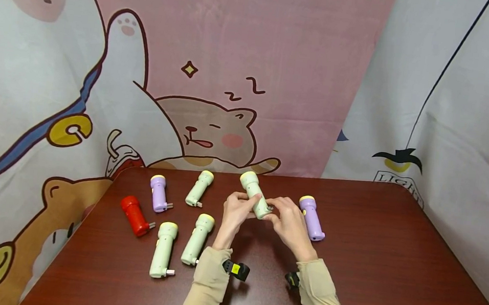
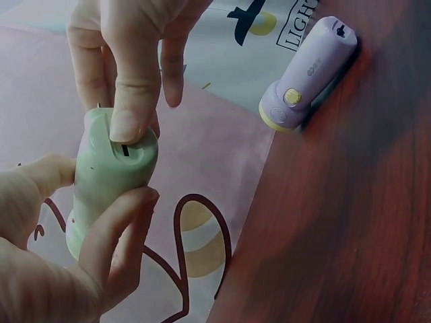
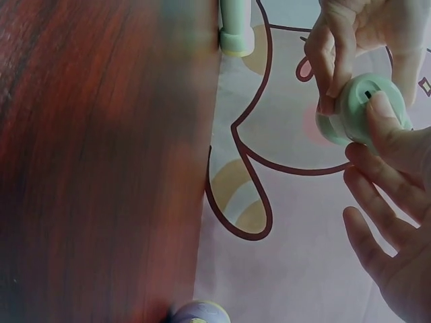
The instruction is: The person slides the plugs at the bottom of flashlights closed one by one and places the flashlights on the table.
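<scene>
A pale green flashlight (image 1: 251,184) with a yellow-rimmed head is held above the back part of the table, its head tilted up and away. My left hand (image 1: 234,216) grips its body between thumb and fingers. At the tail end, my right hand (image 1: 289,224) pinches it, the thumb pressed near a small dark slot, as the left wrist view shows. Metal plug prongs stick out by the right fingers in the head view. A purple flashlight (image 1: 312,219) lies just right of the right hand.
Left on the brown table (image 1: 393,265) lie a red flashlight (image 1: 135,215), a purple one (image 1: 159,194) and several green ones, including one at the front (image 1: 163,250); plug prongs stick out of several. A cartoon-print cloth (image 1: 287,78) hangs behind the table.
</scene>
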The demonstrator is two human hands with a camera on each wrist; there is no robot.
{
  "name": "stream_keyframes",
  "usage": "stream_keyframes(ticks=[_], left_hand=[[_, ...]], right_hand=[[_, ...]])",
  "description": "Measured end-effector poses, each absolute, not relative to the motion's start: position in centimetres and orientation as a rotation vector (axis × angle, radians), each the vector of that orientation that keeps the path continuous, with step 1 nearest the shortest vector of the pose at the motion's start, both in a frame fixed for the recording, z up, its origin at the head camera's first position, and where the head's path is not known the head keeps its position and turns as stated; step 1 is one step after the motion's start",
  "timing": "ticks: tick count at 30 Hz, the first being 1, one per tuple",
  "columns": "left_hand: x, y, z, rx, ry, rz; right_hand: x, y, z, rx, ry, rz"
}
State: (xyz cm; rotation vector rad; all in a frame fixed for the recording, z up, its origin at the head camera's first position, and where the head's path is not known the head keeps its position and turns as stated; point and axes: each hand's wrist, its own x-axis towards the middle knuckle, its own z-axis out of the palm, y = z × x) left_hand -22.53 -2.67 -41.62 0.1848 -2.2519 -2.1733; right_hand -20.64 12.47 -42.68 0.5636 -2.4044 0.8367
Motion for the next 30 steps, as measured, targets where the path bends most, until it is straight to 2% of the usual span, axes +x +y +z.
stream_keyframes(ticks=[30], left_hand=[[-22.17,-2.13,-41.36,0.214,-2.217,-2.157]], right_hand=[[-20.34,12.16,-42.8,0.553,-2.373,0.757]])
